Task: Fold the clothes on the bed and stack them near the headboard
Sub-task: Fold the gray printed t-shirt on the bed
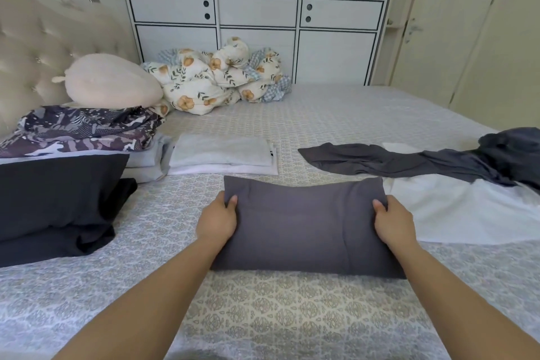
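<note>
While the folded grey garment (304, 225) lies flat at the middle of the bed (292, 316), the work around it looks partly done. Far to the left of the grey garment, by the tufted headboard (32, 47), sits a patterned purple folded piece (81, 131) on top of pale folded layers, with a dark navy folded stack (55, 202) nearer the camera. Just beyond the grey garment's far left corner lies a light grey folded pile (222, 155), flat and squared. These read as finished folds, though whether they sit in their final stack I cannot tell.

The left hand (217, 221) pinches the grey garment's left edge, thumb on top and fingers hidden beneath the cloth. The garment spans the gap between both hands as a neat rectangle, its near fold toward the person. The right hand (393, 222) grips the right edge the same way, thumb over, fingers tucked under. My judgement is that this piece is folded and ready to be carried toward the headboard.

Right of the grey garment, a white garment (467, 210) is spread loose, and across its far side trails a rumpled dark grey garment (409, 162). Both remain unfolded, so at least two pieces are left.
</note>
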